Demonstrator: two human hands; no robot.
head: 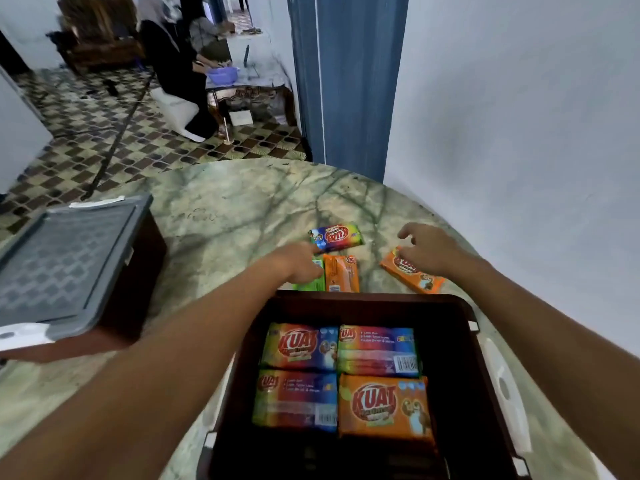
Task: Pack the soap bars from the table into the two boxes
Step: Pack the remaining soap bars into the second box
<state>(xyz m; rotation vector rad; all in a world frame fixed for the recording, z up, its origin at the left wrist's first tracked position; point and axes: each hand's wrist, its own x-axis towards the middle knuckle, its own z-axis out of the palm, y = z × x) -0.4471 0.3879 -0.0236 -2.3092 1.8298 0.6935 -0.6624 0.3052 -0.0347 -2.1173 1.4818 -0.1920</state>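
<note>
An open dark brown box stands near me with several wrapped soap bars lying flat inside. Beyond it on the marble table lie a green bar, an orange bar, a rainbow bar and another orange bar to the right. My left hand reaches over the green bar, fingers curled onto it. Just over the right orange bar is my right hand, fingers spread, touching its far end. A second brown box with a grey lid stands at the left.
A pale wall and a blue door frame rise behind the table on the right. Patterned floor tiles stretch to the left, where people sit at another table far back.
</note>
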